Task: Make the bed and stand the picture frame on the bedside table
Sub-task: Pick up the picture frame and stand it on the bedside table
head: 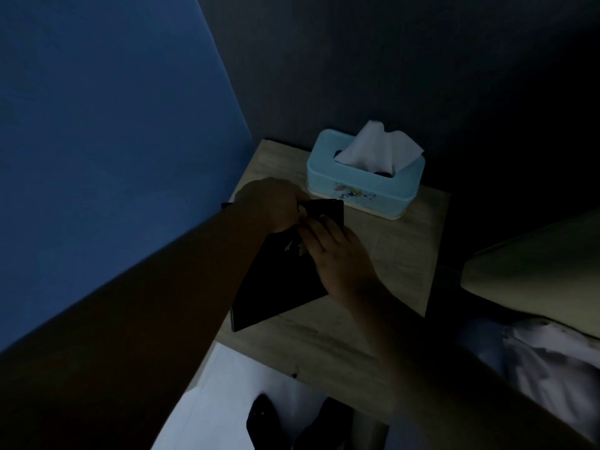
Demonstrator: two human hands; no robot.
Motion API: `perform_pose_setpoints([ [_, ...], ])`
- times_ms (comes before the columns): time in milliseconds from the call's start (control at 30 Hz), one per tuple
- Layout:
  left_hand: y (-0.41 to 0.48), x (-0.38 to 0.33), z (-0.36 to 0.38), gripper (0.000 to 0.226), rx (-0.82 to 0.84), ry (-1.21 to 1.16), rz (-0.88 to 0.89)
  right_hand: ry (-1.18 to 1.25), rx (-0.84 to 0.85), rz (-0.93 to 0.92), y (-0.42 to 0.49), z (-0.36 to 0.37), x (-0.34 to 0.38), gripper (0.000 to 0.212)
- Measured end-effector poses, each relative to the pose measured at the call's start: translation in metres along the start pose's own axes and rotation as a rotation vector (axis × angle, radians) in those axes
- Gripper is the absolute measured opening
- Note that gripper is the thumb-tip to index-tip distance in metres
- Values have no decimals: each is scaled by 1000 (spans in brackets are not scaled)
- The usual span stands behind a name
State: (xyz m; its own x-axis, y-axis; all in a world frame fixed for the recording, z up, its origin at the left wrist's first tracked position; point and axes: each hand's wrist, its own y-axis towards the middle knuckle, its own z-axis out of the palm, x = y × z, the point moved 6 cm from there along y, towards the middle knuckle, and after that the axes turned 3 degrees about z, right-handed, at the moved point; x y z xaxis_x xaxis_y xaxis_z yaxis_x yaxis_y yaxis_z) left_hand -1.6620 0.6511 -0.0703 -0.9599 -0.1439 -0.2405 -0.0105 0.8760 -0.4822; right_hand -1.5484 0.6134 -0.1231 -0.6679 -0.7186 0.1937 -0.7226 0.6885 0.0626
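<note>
A dark picture frame (pixel 276 284) lies tilted, back side up, on the light wooden bedside table (pixel 399 254). My left hand (pixel 276 203) grips the frame's far top edge. Flat on the frame's back rests my right hand (pixel 337 254), its fingers touching a small pale clip or stand fitting near the middle. The scene is dim, so the frame's detail is hard to make out. Part of the bed (pixel 532 261) with a pale pillow and a crumpled white sheet (pixel 552 368) shows at the right edge.
A light blue tissue box (pixel 363 186) with a white tissue sticking up stands at the table's back, just beyond the frame. A blue wall (pixel 113 141) runs along the left. Dark shoes (pixel 266 420) show on the white floor below the table.
</note>
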Motion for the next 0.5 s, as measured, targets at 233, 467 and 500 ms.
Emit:
perform_pose_setpoints([
  [233, 11, -3, 7, 40, -30, 154, 98, -81, -28, -17, 12, -5, -4, 40],
  [467, -15, 7, -21, 63, -410, 329, 41, -50, 21, 140, 9, -6, -19, 49],
  [500, -22, 15, -23, 67, -457, 302, -1, -35, 46, 168, 8, -3, -21, 56],
])
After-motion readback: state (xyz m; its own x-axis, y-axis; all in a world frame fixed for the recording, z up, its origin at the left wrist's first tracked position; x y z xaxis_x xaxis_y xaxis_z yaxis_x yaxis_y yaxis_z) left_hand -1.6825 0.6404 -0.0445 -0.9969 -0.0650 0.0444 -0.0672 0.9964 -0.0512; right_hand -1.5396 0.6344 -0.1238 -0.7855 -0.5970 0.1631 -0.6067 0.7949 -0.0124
